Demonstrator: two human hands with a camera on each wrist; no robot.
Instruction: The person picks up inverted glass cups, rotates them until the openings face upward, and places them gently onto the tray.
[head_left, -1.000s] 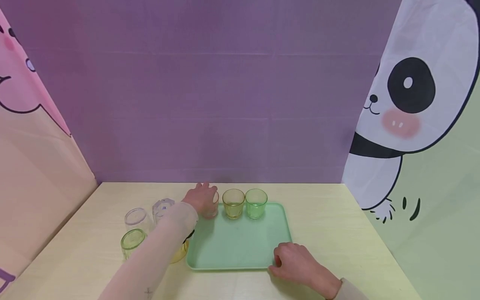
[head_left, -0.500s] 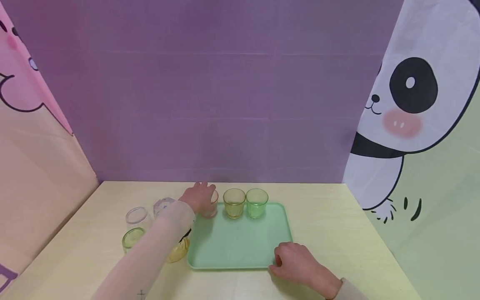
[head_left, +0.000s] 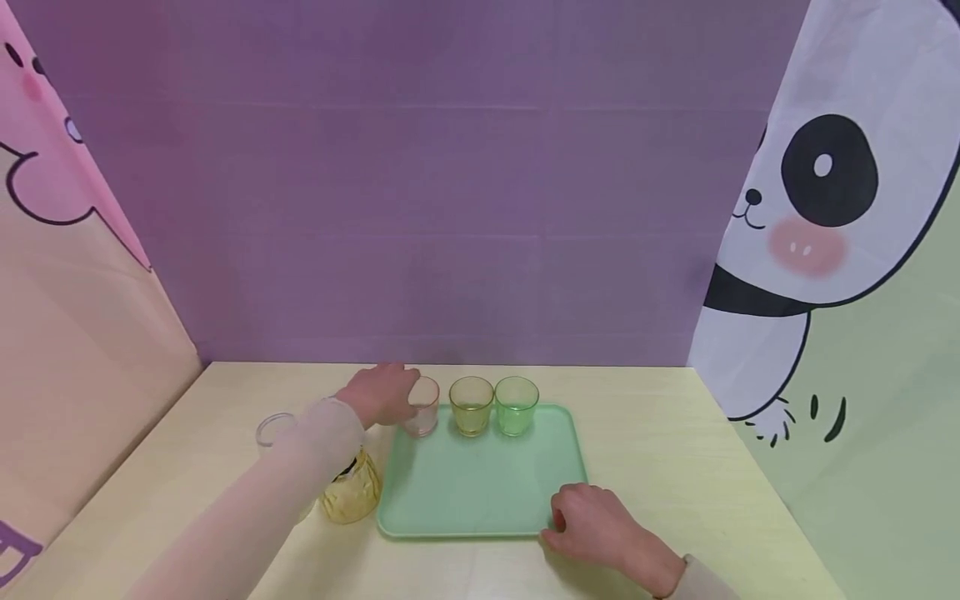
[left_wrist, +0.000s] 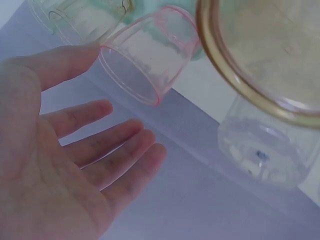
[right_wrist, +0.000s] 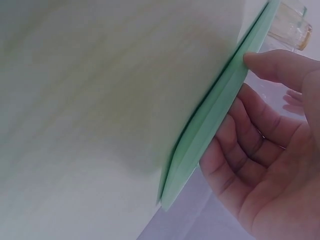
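My left hand (head_left: 378,396) is beside the pink-tinted glass (head_left: 423,412), fingers extended and apart in the left wrist view. There its thumb tip overlaps the rim of the pink glass (left_wrist: 150,55). That glass stands at the back left of the green tray (head_left: 487,492), in a row with an amber glass (head_left: 472,408) and a green glass (head_left: 517,408). At the tray's front right corner, my right hand (head_left: 600,529) holds the edge. In the right wrist view its thumb lies against the tray's side (right_wrist: 215,115), with curled fingers at the rim.
Left of the tray stands a yellow glass (head_left: 352,492), partly behind my left forearm. A clear glass (head_left: 276,427) shows farther left, mostly covered by the sleeve. Another clear glass (left_wrist: 265,155) with a blue mark appears in the left wrist view. A purple backdrop (head_left: 450,208) rises behind the table.
My left hand has come off the pink glass and shifted left, uncovering more of it. The forearm now covers more of the glasses at left. My right hand stays at the tray corner.
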